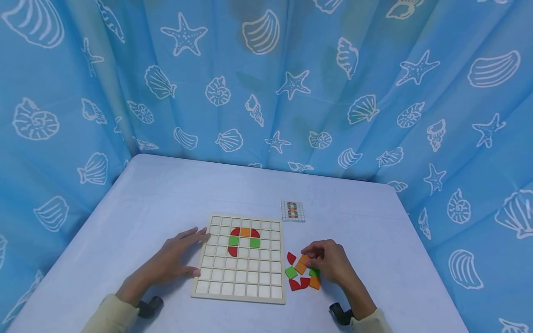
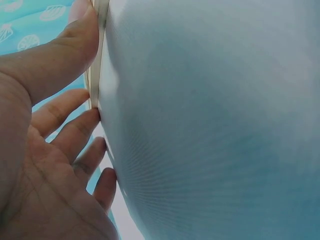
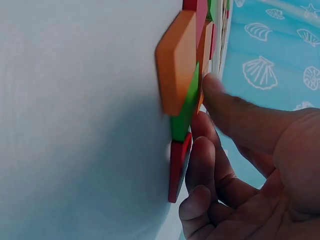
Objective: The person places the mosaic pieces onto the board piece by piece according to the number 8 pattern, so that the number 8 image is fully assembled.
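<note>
A wooden grid board (image 1: 216, 263) lies on the table, bearing red quarter-round pieces, an orange square (image 1: 245, 232) and two green squares in its upper middle. My left hand (image 1: 168, 260) has its fingers spread and extended, with fingertips and thumb touching the board's left edge. Over the loose pieces to the right, my right hand (image 1: 333, 262) pinches an orange square tile (image 3: 201, 92) between thumb and index finger. Around it lie a green tile (image 1: 291, 273), red quarter-round pieces (image 1: 294, 284) and another orange tile (image 1: 314, 283). The fingers partly cover this cluster.
A small pattern card (image 1: 293, 211) with a coloured grid lies beyond the board's upper right corner. The table (image 1: 358, 212) has a white cloth. Blue curtains (image 1: 250, 92) with shell prints stand along its back and sides.
</note>
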A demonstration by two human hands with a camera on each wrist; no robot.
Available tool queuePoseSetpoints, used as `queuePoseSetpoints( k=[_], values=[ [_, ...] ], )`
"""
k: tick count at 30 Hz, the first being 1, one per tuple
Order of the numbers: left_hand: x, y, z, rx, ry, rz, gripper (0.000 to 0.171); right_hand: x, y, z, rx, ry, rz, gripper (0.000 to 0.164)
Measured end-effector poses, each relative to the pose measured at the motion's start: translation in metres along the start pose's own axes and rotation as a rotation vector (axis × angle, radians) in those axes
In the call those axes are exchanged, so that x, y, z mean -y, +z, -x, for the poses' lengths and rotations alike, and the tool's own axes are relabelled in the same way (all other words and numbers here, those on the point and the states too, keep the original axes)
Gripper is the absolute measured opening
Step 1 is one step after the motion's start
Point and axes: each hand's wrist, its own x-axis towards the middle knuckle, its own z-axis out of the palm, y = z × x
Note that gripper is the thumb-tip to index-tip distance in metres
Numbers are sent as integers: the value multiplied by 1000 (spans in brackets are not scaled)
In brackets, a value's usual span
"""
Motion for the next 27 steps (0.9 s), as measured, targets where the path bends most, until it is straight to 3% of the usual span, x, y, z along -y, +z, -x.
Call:
queuePoseSetpoints(
  k=[10, 21, 27],
  values=[
    [0, 1, 0, 0, -7, -9, 98, -3, -1, -3, -12, -25, 7, 20],
    [-1, 0, -1, 11, -13, -6, 98, -3, -5, 1, 61, -68, 19, 20],
    [0, 1, 0, 4, -9, -4, 98, -3, -5, -2, 27, -62, -14, 23]
  ],
)
